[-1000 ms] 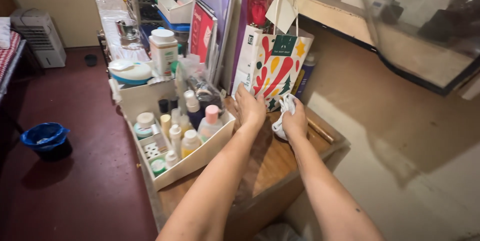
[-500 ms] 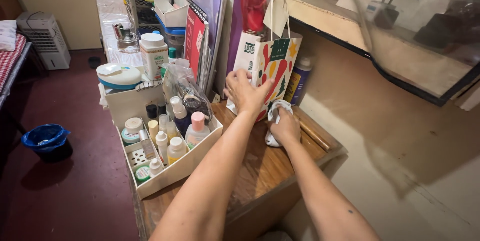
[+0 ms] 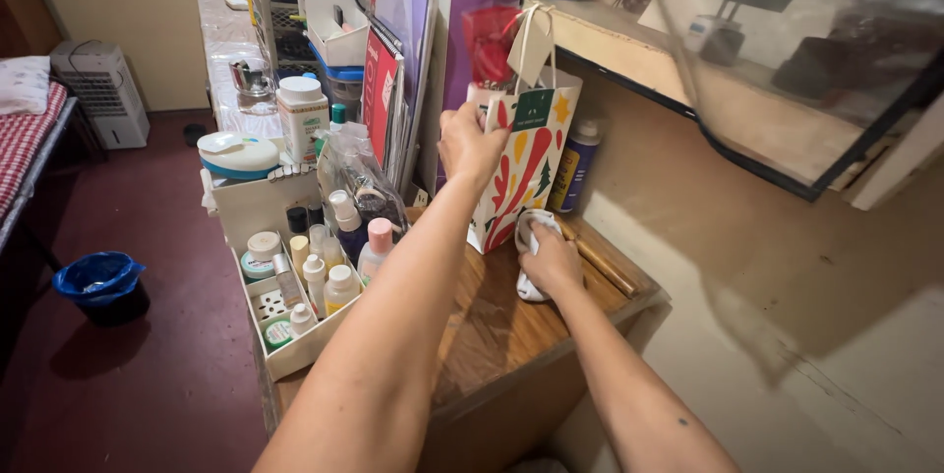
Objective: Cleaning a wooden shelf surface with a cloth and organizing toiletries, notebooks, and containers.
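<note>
Wiping looks to be the step in hand: the left hand (image 3: 470, 144) grips the patterned paper bag (image 3: 523, 163) by its upper edge at the back of the wooden surface (image 3: 511, 321), while the right hand (image 3: 551, 262) presses a bunched white cloth (image 3: 529, 281) down just beside the bag's foot, so the next move seems to call for tilting the bag clear and sliding the cloth beneath.

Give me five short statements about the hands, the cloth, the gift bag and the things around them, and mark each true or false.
1. The left hand grips the top edge of the patterned paper gift bag. True.
2. The right hand presses a white cloth on the wooden tabletop. True.
3. The gift bag lies flat on the floor. False: it stands upright on the tabletop.
4. The white organiser tray of bottles sits left of the left arm. True.
5. The blue bucket stands on the tabletop. False: it is on the red floor.
</note>
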